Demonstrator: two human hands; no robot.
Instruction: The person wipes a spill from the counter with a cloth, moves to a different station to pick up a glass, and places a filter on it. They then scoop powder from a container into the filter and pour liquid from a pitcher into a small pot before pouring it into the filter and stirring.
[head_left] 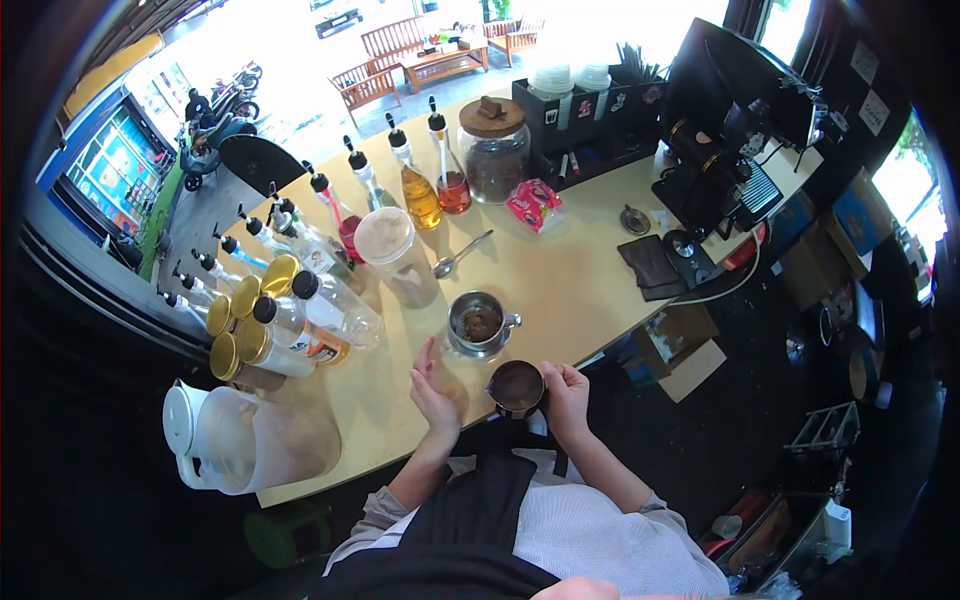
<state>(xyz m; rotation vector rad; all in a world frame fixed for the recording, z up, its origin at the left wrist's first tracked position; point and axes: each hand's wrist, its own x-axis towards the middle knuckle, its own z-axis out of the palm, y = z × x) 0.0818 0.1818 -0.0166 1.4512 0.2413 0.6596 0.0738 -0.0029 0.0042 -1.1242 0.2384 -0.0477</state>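
Observation:
My right hand [568, 400] is closed round the handle of a small dark pitcher [517, 388] with a spout on its left side. It is at the table's front edge, close to my body. My left hand [437, 402] holds nothing, its fingers stretched out just left of the pitcher. Ahead of both hands stands a shiny metal coffee dripper [480, 322] with a side handle and brown grounds inside. Behind it lie a metal spoon [462, 254] and a tall clear tub [390, 250] with a pale brown top.
Syrup bottles [420, 195] with pourers line the far left side. Gold-lidded jars [250, 340] and a white-lidded jug [225, 440] stand at left. A wooden-lidded jar [494, 160], a pink packet [536, 205], a dark cloth [652, 267] and an espresso machine [700, 170] are farther right.

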